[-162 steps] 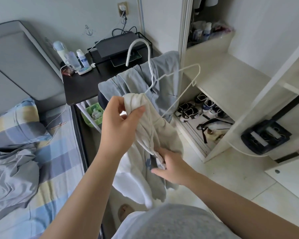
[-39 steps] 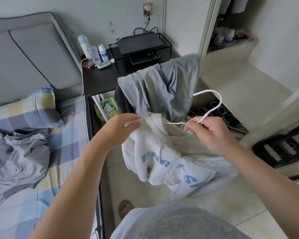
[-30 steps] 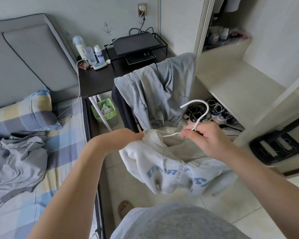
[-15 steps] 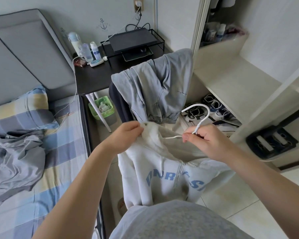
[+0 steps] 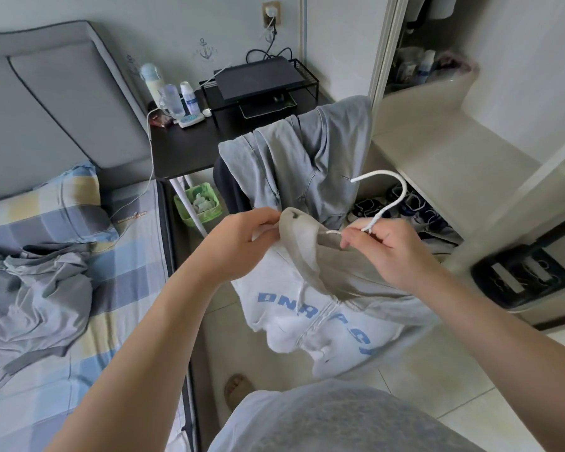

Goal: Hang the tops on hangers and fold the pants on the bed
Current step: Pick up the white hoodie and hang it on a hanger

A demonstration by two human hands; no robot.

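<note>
Head view, centre of the frame: a white hoodie with blue lettering hangs between the two hands, over the floor beside the bed. The left hand pinches the edge of its hood or collar. The right hand is closed round the neck of a white hanger, whose hook curls toward the upper right. The hanger's arms are hidden inside the cloth, so I cannot tell whether both shoulders are seated. I'd say the step in hand is getting this top onto its hanger. Next, the collar wants tugging straight around the hook, then the lot carrying to the wardrobe at right. Behind, a grey top is draped just in front of the dark table. At left a crumpled grey garment lies on the bed, unfolded.
</note>
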